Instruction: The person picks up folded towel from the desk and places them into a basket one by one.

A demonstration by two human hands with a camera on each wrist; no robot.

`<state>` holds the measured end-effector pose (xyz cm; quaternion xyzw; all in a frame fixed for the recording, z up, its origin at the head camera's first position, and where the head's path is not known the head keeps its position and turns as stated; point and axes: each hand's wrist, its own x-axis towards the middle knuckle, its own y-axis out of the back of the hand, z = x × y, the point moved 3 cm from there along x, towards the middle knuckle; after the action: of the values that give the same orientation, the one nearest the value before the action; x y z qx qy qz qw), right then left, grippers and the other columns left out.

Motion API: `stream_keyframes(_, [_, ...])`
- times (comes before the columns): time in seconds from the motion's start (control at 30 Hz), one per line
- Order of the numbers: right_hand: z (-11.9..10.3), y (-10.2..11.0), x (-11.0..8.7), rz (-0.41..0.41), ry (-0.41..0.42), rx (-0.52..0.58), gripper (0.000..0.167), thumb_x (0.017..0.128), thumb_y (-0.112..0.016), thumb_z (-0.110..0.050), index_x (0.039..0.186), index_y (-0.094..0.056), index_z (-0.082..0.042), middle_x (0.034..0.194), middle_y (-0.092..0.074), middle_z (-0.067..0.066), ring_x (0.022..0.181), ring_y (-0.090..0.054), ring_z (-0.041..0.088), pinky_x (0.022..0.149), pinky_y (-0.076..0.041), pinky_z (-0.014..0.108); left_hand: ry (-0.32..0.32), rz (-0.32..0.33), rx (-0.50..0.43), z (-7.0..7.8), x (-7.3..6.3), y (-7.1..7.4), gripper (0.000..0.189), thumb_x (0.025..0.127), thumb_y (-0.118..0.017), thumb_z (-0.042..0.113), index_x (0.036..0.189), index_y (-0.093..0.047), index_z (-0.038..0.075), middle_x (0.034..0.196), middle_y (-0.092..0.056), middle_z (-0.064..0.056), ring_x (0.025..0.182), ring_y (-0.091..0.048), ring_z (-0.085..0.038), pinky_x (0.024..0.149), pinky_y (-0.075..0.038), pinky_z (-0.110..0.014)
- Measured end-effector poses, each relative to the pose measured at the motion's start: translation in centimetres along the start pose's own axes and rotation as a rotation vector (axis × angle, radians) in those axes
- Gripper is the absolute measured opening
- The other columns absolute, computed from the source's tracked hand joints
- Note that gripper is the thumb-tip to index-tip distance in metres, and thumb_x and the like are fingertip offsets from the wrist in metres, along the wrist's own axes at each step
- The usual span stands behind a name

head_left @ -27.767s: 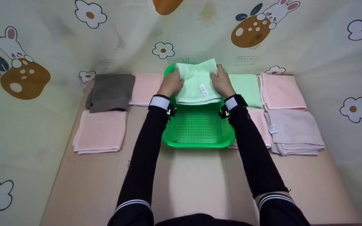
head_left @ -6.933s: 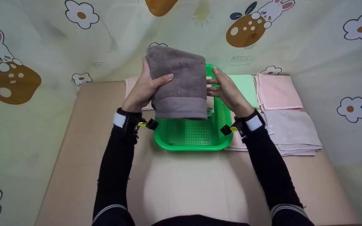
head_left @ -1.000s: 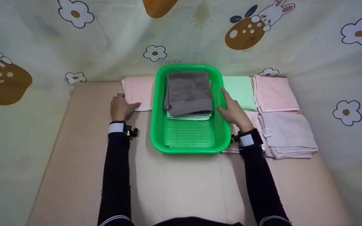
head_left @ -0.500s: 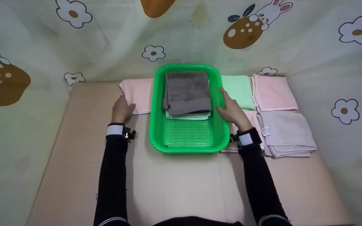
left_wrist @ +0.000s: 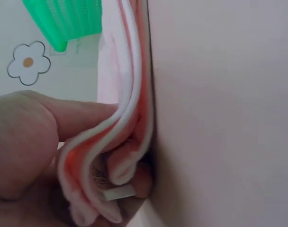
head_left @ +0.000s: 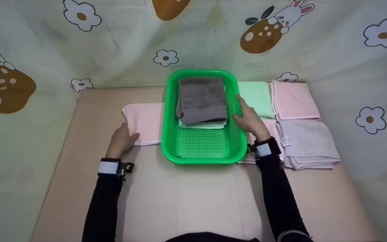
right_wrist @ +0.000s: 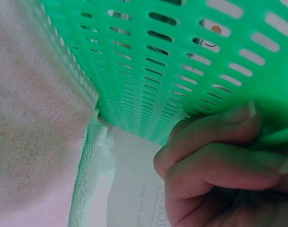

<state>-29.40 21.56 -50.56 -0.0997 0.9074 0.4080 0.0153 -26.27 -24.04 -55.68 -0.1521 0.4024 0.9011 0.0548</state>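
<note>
My left hand (head_left: 122,139) grips the left edge of a folded pink towel (head_left: 143,124), thumb on top and fingers beneath. In the left wrist view the towel's layered edge (left_wrist: 130,94) bends between thumb and fingers, with a white tag (left_wrist: 119,192) showing. The towel's right part is hidden by the green plastic basket (head_left: 203,159). My right hand (head_left: 250,119) holds the basket's right rim; in the right wrist view its curled fingers (right_wrist: 220,165) hook under the rim. Inside the basket's far half lies a folded grey towel (head_left: 203,101) on top of light green ones (head_left: 202,126).
Right of the basket lie a mint green towel (head_left: 255,99), a pink towel (head_left: 295,100) and a stack of pale lilac towels (head_left: 309,139). Another pink towel (head_left: 270,129) is partly covered by my right wrist. A patterned curtain (head_left: 129,43) stands behind the table (head_left: 186,195).
My left hand has taken hold of the pink towel and drawn it toward me along the basket's left side. My right hand stays on the rim. Earlier, the grey towel went into the basket.
</note>
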Motion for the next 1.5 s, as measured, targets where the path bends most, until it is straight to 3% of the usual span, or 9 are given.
stream_keyframes(0.33, [-0.2, 0.2, 0.0, 0.004, 0.005, -0.002, 0.083, 0.102, -0.055, -0.017, 0.168, -0.005, -0.015, 0.147, -0.051, 0.037, 0.119, -0.062, 0.048, 0.098, -0.051, 0.058, -0.018, -0.107, 0.024, -1.4, -4.2, 0.1, 0.069, 0.102, -0.062, 0.023, 0.149, -0.033, -0.018, 0.143, -0.047, -0.043, 0.117, -0.059, -0.047, 0.103, -0.048, -0.06])
stream_keyframes(0.53, [-0.2, 0.0, 0.2, 0.0, 0.01, 0.01, 0.083, 0.102, -0.054, -0.016, 0.168, -0.003, -0.015, 0.144, -0.054, 0.035, 0.103, -0.067, 0.043, 0.085, -0.054, 0.051, -0.032, -0.168, 0.023, -1.9, -5.4, 0.3, 0.07, 0.099, -0.066, 0.022, 0.148, -0.036, -0.019, 0.146, -0.046, -0.042, 0.125, -0.056, -0.048, 0.106, -0.047, -0.06])
stream_keyframes(0.73, [-0.2, 0.0, 0.2, 0.005, 0.007, 0.002, 0.083, 0.103, -0.054, -0.016, 0.168, -0.004, -0.016, 0.143, -0.054, 0.036, 0.103, -0.066, 0.042, 0.084, -0.054, 0.051, -0.079, -0.201, 0.034, -2.0, -5.5, 0.5, 0.066, 0.096, -0.07, 0.022, 0.144, -0.045, -0.015, 0.143, -0.052, -0.039, 0.119, -0.059, -0.043, 0.105, -0.047, -0.06])
stream_keyframes(0.87, [-0.2, 0.0, 0.1, 0.004, 0.005, -0.001, 0.083, 0.103, -0.055, -0.016, 0.168, -0.004, -0.016, 0.142, -0.055, 0.036, 0.105, -0.066, 0.043, 0.085, -0.054, 0.052, -0.059, -0.201, 0.035, -2.2, -5.3, 0.5, 0.068, 0.096, -0.07, 0.03, 0.142, -0.047, -0.013, 0.138, -0.058, -0.035, 0.111, -0.06, -0.037, 0.1, -0.05, -0.054])
stream_keyframes(0.97, [-0.1, 0.1, 0.1, 0.007, -0.001, -0.001, 0.083, 0.103, -0.055, -0.016, 0.168, -0.004, -0.016, 0.143, -0.055, 0.036, 0.106, -0.066, 0.044, 0.086, -0.054, 0.052, -0.032, -0.168, 0.023, -2.3, -4.9, 0.3, 0.075, 0.096, -0.068, 0.047, 0.139, -0.051, -0.011, 0.126, -0.064, -0.03, 0.1, -0.062, -0.032, 0.087, -0.053, -0.043])
stream_keyframes(1.07, [0.0, 0.1, 0.1, 0.012, -0.002, 0.0, 0.083, 0.103, -0.055, -0.017, 0.168, -0.004, -0.015, 0.143, -0.054, 0.036, 0.108, -0.065, 0.044, 0.087, -0.053, 0.053, -0.017, -0.118, 0.009, -2.3, -4.5, 0.0, 0.079, 0.094, -0.067, 0.058, 0.132, -0.057, -0.01, 0.11, -0.067, -0.023, 0.088, -0.061, -0.027, 0.072, -0.048, -0.033])
stream_keyframes(1.23, [0.0, 0.1, 0.0, 0.006, 0.008, 0.003, 0.083, 0.103, -0.055, -0.017, 0.168, -0.005, -0.015, 0.143, -0.054, 0.036, 0.107, -0.065, 0.044, 0.088, -0.053, 0.054, -0.004, -0.06, 0.01, -2.4, -4.2, -0.3, 0.068, 0.095, -0.07, 0.051, 0.125, -0.061, -0.01, 0.101, -0.067, -0.021, 0.082, -0.059, -0.025, 0.066, -0.044, -0.03])
stream_keyframes(1.5, [-0.2, 0.0, -0.1, -0.002, -0.01, 0.008, 0.083, 0.103, -0.056, -0.018, 0.168, -0.004, -0.017, 0.145, -0.054, 0.034, 0.099, -0.066, 0.04, 0.084, -0.052, 0.049, -0.036, -0.079, -0.018, -2.5, -4.0, -0.6, 0.049, 0.1, -0.067, 0.037, 0.123, -0.064, -0.006, 0.102, -0.069, -0.018, 0.082, -0.059, -0.023, 0.07, -0.046, -0.031])
